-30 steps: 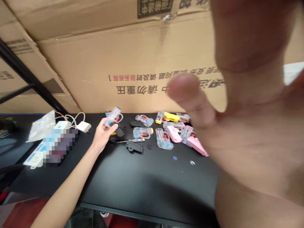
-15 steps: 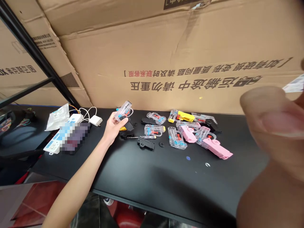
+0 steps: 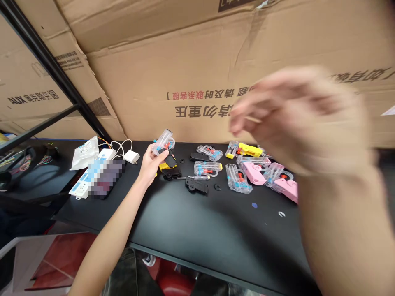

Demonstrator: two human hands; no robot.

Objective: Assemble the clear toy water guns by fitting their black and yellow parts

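My left hand [image 3: 148,167] is closed round a clear toy water gun [image 3: 163,141] with blue and red inner parts and a black part at its lower end. The gun is raised over the left middle of the table, its clear end up. My right hand [image 3: 293,111] is up close to the camera, smeared by motion, fingers curled; whether they hold anything is hidden. Below the left hand lie yellow and black pieces [image 3: 170,168], a screwdriver [image 3: 200,177] and a black gun-shaped piece [image 3: 196,186].
Several clear toy water guns [image 3: 207,168] with pink [image 3: 254,173] and yellow [image 3: 250,150] parts lie across the black table [image 3: 185,222]. Left stand a white power strip [image 3: 82,187] and charger [image 3: 132,156]. Cardboard [image 3: 148,82] walls the back; a black metal frame [image 3: 55,70] crosses the left.
My right hand has swung from the right edge, near the camera, up and inward. My left hand keeps hold of the water gun; the whole view has shifted slightly.
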